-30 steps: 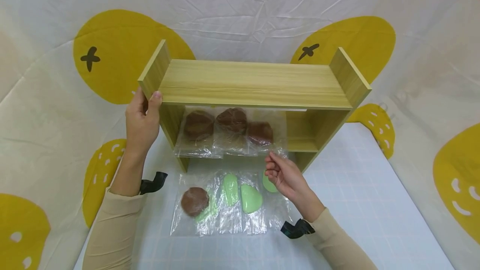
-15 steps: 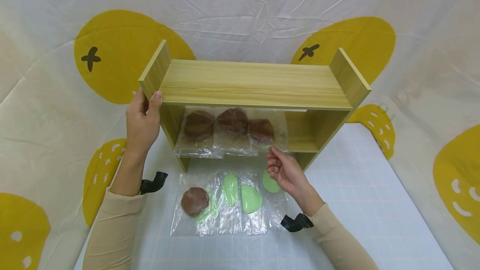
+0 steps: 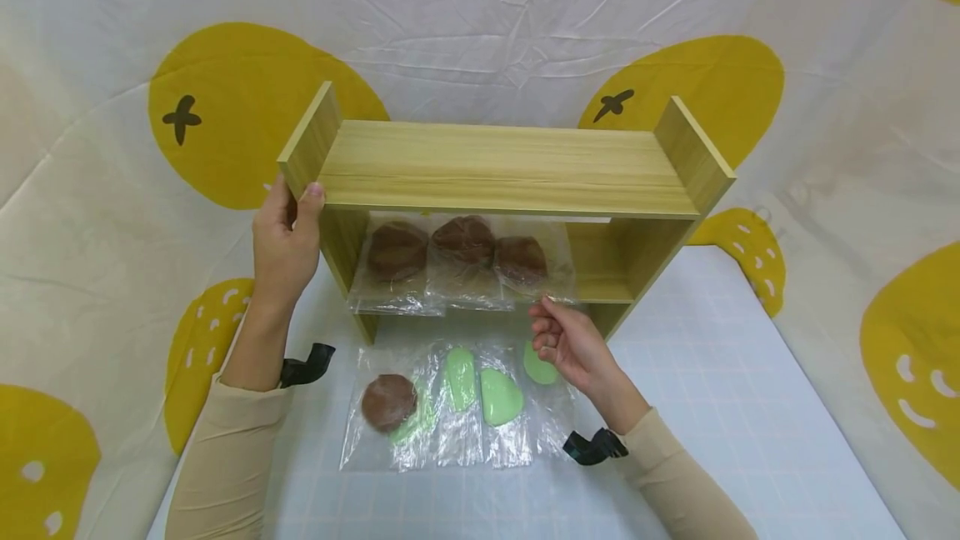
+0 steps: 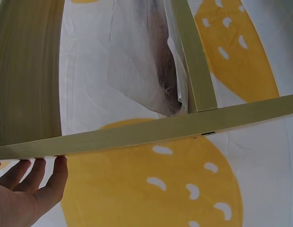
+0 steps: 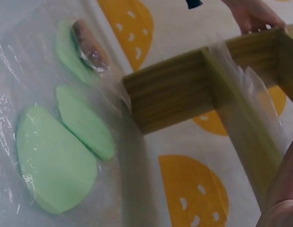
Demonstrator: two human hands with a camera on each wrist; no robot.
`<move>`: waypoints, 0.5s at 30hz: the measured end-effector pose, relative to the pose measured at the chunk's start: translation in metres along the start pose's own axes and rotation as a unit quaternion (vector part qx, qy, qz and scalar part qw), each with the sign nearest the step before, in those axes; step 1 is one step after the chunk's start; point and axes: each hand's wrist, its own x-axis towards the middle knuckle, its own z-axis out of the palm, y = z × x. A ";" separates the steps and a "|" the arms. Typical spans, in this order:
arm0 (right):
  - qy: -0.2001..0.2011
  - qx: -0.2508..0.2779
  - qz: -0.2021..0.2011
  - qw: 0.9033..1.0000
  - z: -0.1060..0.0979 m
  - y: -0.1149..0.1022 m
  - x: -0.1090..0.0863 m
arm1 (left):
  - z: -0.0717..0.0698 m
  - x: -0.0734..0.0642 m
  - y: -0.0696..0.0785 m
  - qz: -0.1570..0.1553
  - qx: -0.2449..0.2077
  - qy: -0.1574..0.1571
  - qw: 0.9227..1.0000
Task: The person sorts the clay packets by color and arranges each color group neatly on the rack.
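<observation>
My left hand (image 3: 287, 236) grips the left side panel of a pale wooden shelf unit (image 3: 510, 165), thumb in front and fingers outside. In the left wrist view its fingertips (image 4: 59, 170) touch the panel's edge. On the middle board lie three clear plastic bags, each around a flat brown piece: left (image 3: 397, 252), middle (image 3: 463, 242) and right (image 3: 521, 259). My right hand (image 3: 577, 348) pinches the front edge of the rightmost bag, thumb against index finger; the other fingers are curled. The right wrist view shows only part of that hand, at its right edge.
In front of the unit, a row of clear bags lies on the pale checked table (image 3: 750, 407). One has a brown disc (image 3: 389, 403); others have light green pieces (image 3: 501, 397). A white cloth (image 3: 480, 32) with yellow shapes hangs behind the unit.
The right hand has moved slightly up, and the rightmost bag with its brown piece has shifted a little further onto the middle board. The left hand keeps its hold on the panel.
</observation>
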 end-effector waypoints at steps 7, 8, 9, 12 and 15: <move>0.001 -0.093 0.007 0.996 0.003 0.015 -0.008 | -0.001 0.000 0.000 0.005 0.002 -0.002 1.000; 0.002 -0.107 0.009 0.994 0.003 0.018 -0.008 | -0.001 0.000 0.000 0.005 0.002 -0.004 1.000; 0.004 -0.122 0.011 0.992 0.004 0.021 -0.008 | -0.001 0.000 0.000 0.005 0.002 -0.005 1.000; 0.008 -0.159 0.024 0.987 0.007 0.029 -0.007 | -0.001 0.000 0.001 0.001 0.003 -0.007 1.000; -0.003 -0.181 0.041 0.983 0.011 0.039 -0.005 | -0.001 0.000 0.001 -0.002 0.004 -0.009 1.000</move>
